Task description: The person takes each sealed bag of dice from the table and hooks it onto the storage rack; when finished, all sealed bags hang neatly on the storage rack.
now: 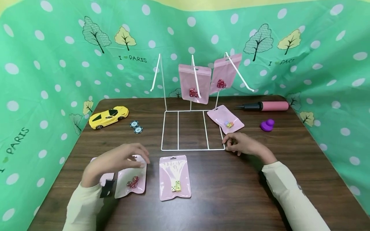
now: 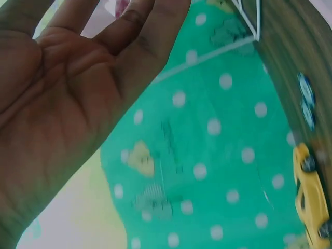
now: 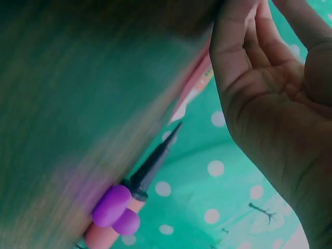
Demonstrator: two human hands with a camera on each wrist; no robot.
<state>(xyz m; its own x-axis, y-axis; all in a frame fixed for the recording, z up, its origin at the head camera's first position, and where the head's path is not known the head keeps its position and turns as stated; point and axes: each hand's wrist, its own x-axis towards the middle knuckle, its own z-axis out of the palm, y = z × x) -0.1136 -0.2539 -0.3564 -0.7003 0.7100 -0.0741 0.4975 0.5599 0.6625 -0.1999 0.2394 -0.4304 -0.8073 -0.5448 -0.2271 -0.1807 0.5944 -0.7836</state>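
The flat bag w/ red dice point(image 1: 130, 176) lies on the table point(image 1: 231, 195), under the L hand point(image 1: 121, 158), its hang hole close to the fingers. This hand is relaxed, moderately wide, and seems to hold nothing. The R hand point(image 1: 244, 143) has bent fingers at the near R corner of the wire rack point(image 1: 192, 149); if it pinches the wire or only touches, I cannot tell.

To handle this bag well, IMO better take the top edge beside the hole, w/o covering it, bec. the dice sit low. Steadying the rack w/ the R hand would help.

The bag w/ yellow dice point(image 1: 174, 176) is just beside, apart; another bag point(image 1: 107, 177) is partly hidden by the L forearm, so a low sweep may push it. Bare wood between yellow dice and R forearm gives good room. The bag w/ mixed dice point(image 1: 224, 117) overlaps the rack's R side, near the R fingers. The hooks point(image 1: 155, 72) stick out toward the person, so wrists need care; the mid. hung bag point(image 1: 195, 80) and R hung bag point(image 1: 228, 71) are there. The car point(image 1: 109, 117) and pump point(image 1: 268, 106) are well apart.
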